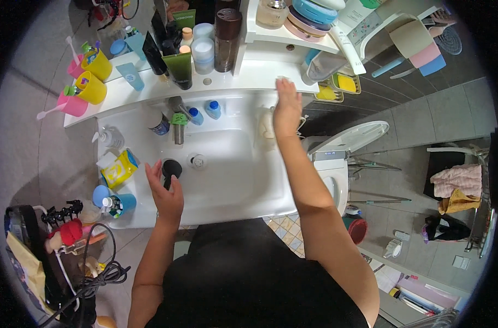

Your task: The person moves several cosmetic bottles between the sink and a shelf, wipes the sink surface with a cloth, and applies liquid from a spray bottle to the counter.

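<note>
My left hand point(167, 192) hovers over the left part of the white washbasin point(228, 197), fingers apart, beside a black round object with a handle point(171, 169) lying in the basin. Whether it touches that object I cannot tell. My right hand point(288, 108) reaches to the basin's back right corner, a small pale thing at its fingertips by the white shelf edge; whether it is gripped is unclear. Just left of that hand lies a cream-coloured object point(267, 125). The faucet point(178, 133) with a green piece on it and two small blue-capped bottles point(213, 110) stand at the back.
A pump bottle point(111, 138), a yellow wipes packet point(119, 169) and a blue cup point(126, 203) line the basin's left rim. Tubes and jars stand on the white shelf point(249, 80). A toilet point(335, 180) is at the right; a coiled black cable point(105, 276) hangs lower left.
</note>
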Demonstrator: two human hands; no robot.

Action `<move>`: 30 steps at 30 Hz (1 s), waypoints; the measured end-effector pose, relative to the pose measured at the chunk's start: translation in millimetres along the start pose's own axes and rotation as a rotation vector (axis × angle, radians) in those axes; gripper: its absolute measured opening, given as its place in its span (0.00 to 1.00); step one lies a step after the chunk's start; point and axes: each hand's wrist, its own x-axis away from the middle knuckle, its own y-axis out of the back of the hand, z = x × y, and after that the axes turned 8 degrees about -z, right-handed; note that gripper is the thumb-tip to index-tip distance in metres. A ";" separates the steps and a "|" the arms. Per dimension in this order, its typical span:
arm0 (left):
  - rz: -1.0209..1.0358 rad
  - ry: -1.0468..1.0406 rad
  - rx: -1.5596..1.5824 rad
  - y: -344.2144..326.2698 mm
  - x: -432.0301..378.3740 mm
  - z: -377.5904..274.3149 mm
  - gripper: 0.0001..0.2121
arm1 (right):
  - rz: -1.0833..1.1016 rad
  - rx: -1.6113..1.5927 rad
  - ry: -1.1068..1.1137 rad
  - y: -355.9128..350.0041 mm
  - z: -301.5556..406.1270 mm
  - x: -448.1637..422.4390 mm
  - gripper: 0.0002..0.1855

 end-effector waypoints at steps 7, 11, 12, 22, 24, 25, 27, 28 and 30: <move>0.248 -0.425 0.007 -77.2 -37.1 -87.4 0.22 | 0.216 -0.291 0.097 -8.3 64.4 8.4 0.24; 0.302 -0.402 0.196 -167.3 -69.0 -120.0 0.26 | 0.096 -0.101 -0.057 18.4 -8.5 1.2 0.23; 0.316 -0.394 0.201 -192.3 -78.2 -131.7 0.28 | 0.088 -0.120 -0.020 22.8 -17.7 -1.2 0.21; 0.013 -0.152 0.060 -371.2 -113.8 -177.7 0.41 | 0.129 -0.400 -0.262 23.0 -26.5 0.6 0.23; 0.086 -0.026 0.160 -376.4 -118.1 -177.3 0.42 | 0.091 -0.361 -0.127 35.5 -27.9 -3.1 0.23; 0.122 0.037 0.210 -375.7 -121.1 -178.9 0.42 | 0.094 -0.322 -0.089 33.1 -33.4 -2.5 0.21; 0.133 -0.027 0.340 -375.2 -126.1 -180.8 0.46 | 0.104 -0.247 -0.014 25.9 -39.6 -0.8 0.17; 0.137 -0.048 0.327 -372.8 -126.9 -183.2 0.46 | 0.043 -0.256 0.005 25.7 -39.9 -0.3 0.17; 0.128 -0.080 0.254 -368.2 -126.1 -187.6 0.44 | 0.078 -0.340 -0.052 26.4 -34.1 -4.0 0.18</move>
